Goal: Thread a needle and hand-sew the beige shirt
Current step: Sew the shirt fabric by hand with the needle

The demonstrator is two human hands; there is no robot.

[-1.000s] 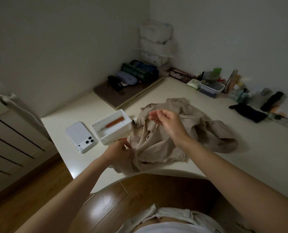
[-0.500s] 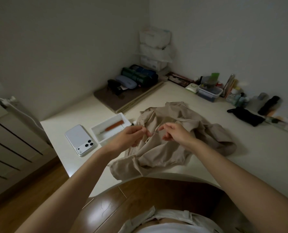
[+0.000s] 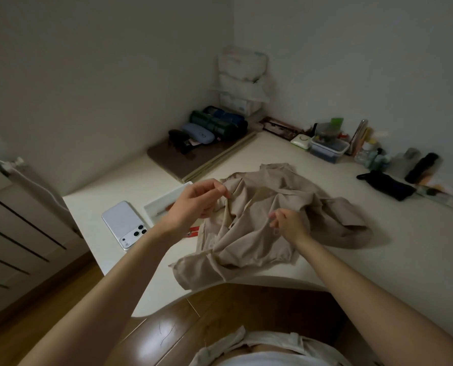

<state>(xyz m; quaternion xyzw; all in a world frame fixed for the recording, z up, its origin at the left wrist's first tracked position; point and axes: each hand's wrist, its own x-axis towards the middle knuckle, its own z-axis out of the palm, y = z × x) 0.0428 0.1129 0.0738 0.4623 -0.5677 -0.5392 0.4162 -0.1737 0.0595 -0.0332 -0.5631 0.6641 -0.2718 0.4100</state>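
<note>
The crumpled beige shirt [image 3: 270,207] lies on the cream table [image 3: 378,260], one corner hanging over the near edge. My left hand [image 3: 196,204] is raised over the shirt's left side. Its thumb and forefinger are pinched on a thin sliver that looks like the needle [image 3: 229,194]. Lower down, my right hand [image 3: 290,224] has its fingertips pinched on a raised fold in the middle of the shirt. The thread is too fine to make out.
A white phone [image 3: 125,225] and a white tray [image 3: 156,206] lie left of the shirt, with a red item [image 3: 193,231] at its edge. A brown board with cases [image 3: 193,159], a plastic box [image 3: 328,149], bottles and a black pouch [image 3: 386,184] line the back. A radiator [image 3: 14,220] stands left.
My left hand left the shirt's near corner and rose to meet the right hand, then lifted up and left with fingers pinched. My right hand came down from the air onto the shirt.
</note>
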